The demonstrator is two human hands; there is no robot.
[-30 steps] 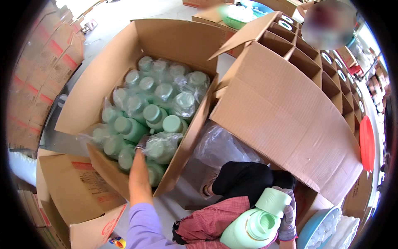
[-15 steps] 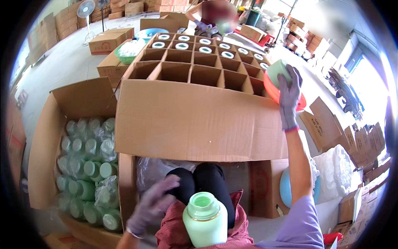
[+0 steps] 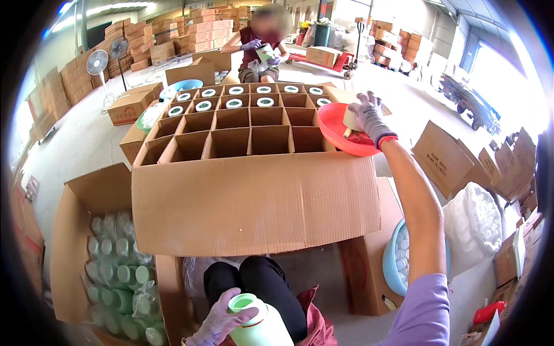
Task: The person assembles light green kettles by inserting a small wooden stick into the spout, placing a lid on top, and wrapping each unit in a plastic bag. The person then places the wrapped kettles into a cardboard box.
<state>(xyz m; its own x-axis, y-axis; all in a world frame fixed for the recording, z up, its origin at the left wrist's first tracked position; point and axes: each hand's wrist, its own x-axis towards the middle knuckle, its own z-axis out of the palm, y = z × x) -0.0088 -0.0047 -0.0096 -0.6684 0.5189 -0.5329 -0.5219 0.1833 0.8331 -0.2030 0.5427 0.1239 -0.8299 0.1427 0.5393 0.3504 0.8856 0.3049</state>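
My left hand (image 3: 222,320) is closed around the neck of a pale green jar (image 3: 262,326). The jar is uncapped, with a thin gold ring below its neck, and leans over my lap. At the right, my right hand (image 3: 371,117) grips a small cream-coloured block (image 3: 350,120) inside a red plastic basin (image 3: 346,147). The hand partly hides the block, so its exact kind is unclear. That basin rests on the right corner of a large divided carton (image 3: 254,202). White-rimmed jars (image 3: 234,104) stand in the carton's farther compartments; the nearer ones show bare cardboard.
At my left an open carton (image 3: 78,277) holds many green jars, some in clear plastic. A blue basin (image 3: 392,268) of small white pieces stands at my right, beside a white plastic bag (image 3: 473,230). Across the carton, a gloved co-worker (image 3: 251,57) handles a green jar.
My left hand has closed on the jar in my lap. My right hand has lowered into the red basin; the pale green piece it held is no longer seen there. The view has tilted up.
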